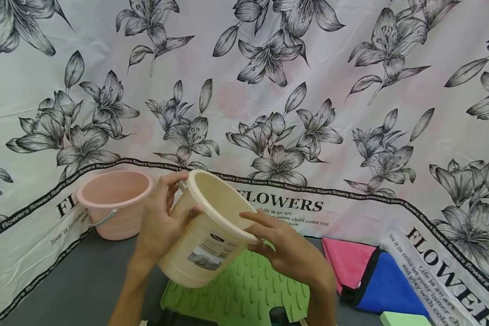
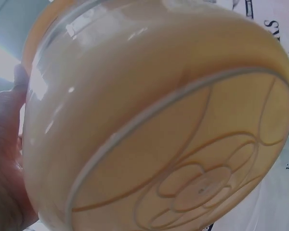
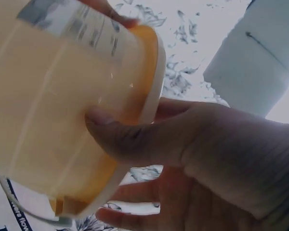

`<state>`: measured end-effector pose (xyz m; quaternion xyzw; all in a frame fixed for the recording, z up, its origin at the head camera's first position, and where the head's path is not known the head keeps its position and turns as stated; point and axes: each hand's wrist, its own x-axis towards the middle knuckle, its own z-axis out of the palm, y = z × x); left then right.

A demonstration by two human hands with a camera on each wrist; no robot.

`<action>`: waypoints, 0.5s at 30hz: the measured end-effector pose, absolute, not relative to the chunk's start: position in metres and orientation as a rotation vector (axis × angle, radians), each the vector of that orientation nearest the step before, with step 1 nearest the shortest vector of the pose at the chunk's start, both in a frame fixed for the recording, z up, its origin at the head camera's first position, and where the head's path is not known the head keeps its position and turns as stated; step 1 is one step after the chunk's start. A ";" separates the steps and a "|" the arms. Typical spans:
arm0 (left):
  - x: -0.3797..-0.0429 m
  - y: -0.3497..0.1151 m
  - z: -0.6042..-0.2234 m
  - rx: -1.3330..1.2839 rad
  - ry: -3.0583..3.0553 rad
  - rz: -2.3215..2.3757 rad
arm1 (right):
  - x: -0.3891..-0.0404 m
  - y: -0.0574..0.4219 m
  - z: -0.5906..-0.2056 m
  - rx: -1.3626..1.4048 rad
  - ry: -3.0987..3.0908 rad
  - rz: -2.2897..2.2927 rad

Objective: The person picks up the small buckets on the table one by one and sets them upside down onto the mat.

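A cream plastic bucket [image 1: 179, 262] is held up tilted over a green mat, its mouth toward the upper right. My left hand [image 1: 159, 226] grips it by the rim on the left side, thumb against the outer wall. At the right side, my right hand [image 1: 293, 249] pinches the rim, fingers over the edge and thumb outside. A printed label [image 1: 212, 253] faces me on the wall. In the left wrist view the bucket's base [image 2: 197, 187] shows a raised flower pattern. The right wrist view shows the right thumb [image 3: 106, 120] pressed on the wall, with the handle hanging below.
A pink bucket [image 1: 118, 222] with a pale handle stands at the back left. The green bumpy mat [image 1: 265, 280] lies on the grey table [image 1: 81, 280]. Folded pink and blue cloths [image 1: 387, 285] and a light green block [image 1: 403, 319] are at right. A flower-print curtain [image 1: 236, 104] hangs behind.
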<state>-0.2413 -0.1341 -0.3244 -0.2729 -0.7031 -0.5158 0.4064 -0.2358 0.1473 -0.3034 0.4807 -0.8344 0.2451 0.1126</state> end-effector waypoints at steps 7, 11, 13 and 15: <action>-0.242 -0.126 -0.325 -0.703 -1.791 -1.186 | -0.232 0.145 -0.304 1.514 -2.260 0.933; -0.238 -0.125 -0.324 -0.644 -1.867 -1.117 | -0.234 0.148 -0.305 1.436 -2.140 0.955; -0.237 -0.126 -0.323 -0.590 -1.908 -1.084 | -0.236 0.148 -0.306 1.401 -2.084 0.944; -0.236 -0.126 -0.322 -0.548 -1.926 -1.085 | -0.239 0.147 -0.306 1.375 -2.044 0.939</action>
